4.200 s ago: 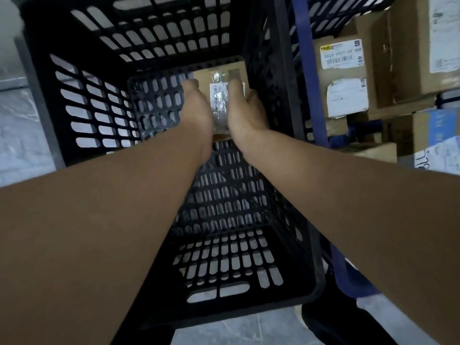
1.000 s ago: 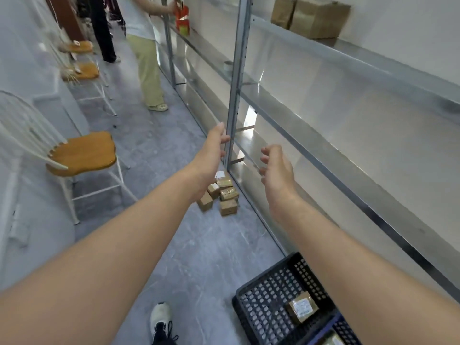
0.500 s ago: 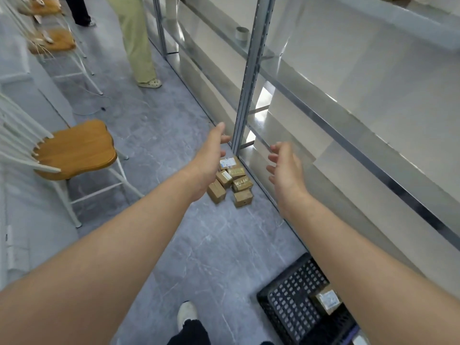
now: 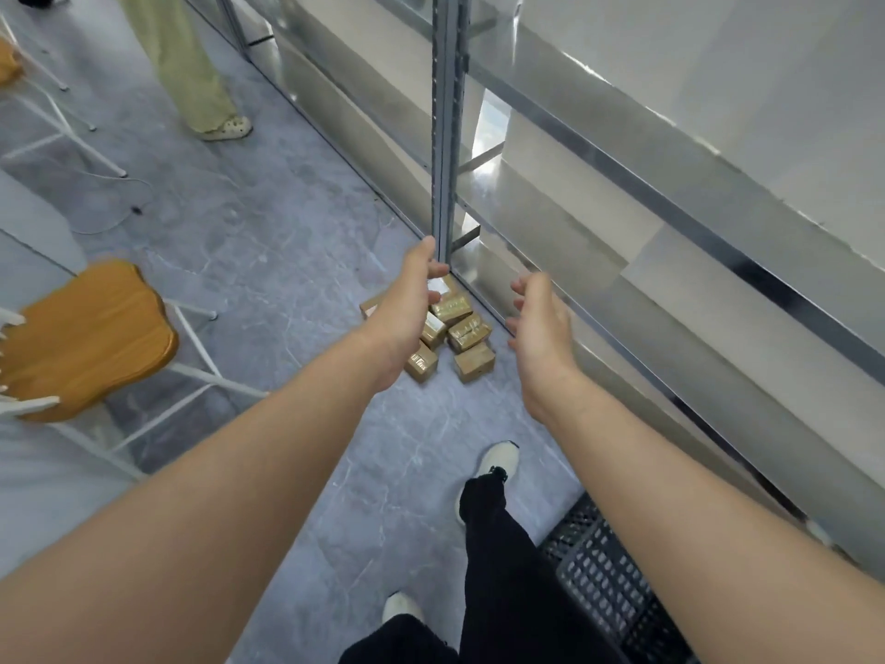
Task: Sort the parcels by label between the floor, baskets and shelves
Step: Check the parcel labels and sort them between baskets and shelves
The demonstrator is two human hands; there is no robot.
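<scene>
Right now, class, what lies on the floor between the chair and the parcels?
Only bare grey floor, in the head view: nothing lies between the chair and the parcels.

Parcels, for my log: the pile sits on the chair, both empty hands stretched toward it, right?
No: the head view shows the parcels on the floor beside the shelf post, the empty left hand and right hand stretched toward them.

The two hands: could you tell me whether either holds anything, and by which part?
Nothing is held: the left hand and right hand are both empty, stretched toward the parcels on the floor.
</scene>
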